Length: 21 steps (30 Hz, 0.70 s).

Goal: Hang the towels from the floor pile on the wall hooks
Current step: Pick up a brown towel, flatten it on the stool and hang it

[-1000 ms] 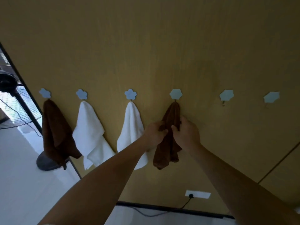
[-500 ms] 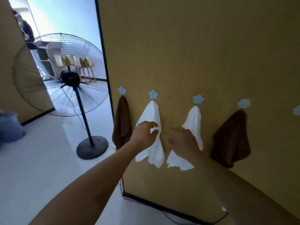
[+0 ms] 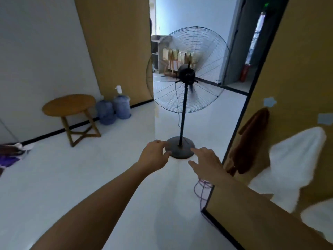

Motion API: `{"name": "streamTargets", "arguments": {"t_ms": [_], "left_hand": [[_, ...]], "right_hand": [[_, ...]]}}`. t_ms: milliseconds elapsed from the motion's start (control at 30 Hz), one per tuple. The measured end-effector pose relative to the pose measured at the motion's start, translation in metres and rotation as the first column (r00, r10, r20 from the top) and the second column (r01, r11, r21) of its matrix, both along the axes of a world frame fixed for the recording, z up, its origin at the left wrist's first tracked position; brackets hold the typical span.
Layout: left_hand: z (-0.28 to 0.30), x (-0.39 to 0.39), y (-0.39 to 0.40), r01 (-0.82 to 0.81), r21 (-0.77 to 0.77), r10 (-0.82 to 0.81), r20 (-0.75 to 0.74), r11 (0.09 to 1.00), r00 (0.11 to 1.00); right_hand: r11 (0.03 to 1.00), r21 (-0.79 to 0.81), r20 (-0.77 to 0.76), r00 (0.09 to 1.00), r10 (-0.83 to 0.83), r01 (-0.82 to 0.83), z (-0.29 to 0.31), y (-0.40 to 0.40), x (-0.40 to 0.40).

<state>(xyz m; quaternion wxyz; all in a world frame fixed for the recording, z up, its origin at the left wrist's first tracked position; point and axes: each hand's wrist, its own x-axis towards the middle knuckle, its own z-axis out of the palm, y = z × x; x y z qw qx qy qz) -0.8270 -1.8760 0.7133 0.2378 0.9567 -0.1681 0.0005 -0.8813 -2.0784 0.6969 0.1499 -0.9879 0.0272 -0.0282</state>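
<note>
Left hand: the left hand (image 3: pixel 155 156) is out in front over the floor, fingers loosely curled, nothing in it.
Right hand: the right hand (image 3: pixel 205 164) is just right of it, fingers spread and relaxed, also empty.
Done so far: on the right, a brown towel (image 3: pixel 252 139) hangs from a blue flower hook (image 3: pixel 270 101) on the tan wall (image 3: pixel 297 60); nearer, a white towel (image 3: pixel 295 159) hangs under a second hook (image 3: pixel 325 119). Another white bit shows at the bottom right edge, probably a third towel.
Floor pile: far left by the wall, a heap of cloth (image 3: pixel 12 152), brownish, white and purple, well away from both hands.
Left to do: looks like a trip to that pile for the next towel. Free hooks aren't visible from here.
Other stuff: a standing fan (image 3: pixel 187 73) dead ahead, a round wooden stool (image 3: pixel 69 105) and water jugs (image 3: pixel 113 110) on the left.
</note>
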Motion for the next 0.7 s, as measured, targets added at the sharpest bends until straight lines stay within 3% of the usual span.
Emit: {"name": "streamTargets", "arguments": {"t_ms": [333,700], "left_hand": [[-0.027,0.067,0.181,-0.352,0.112,0.353,0.019,0.929,0.936],[-0.012,0.157,0.323,-0.673,0.157,0.684,-0.03,0.723,0.729]], "right_hand": [[0.928,-0.015,-0.112,0.923,0.369,-0.373,-0.018,0.158,0.159],[0.772,0.094,-0.152,0.757,0.635,-0.629,-0.011,0.305,0.33]]}}
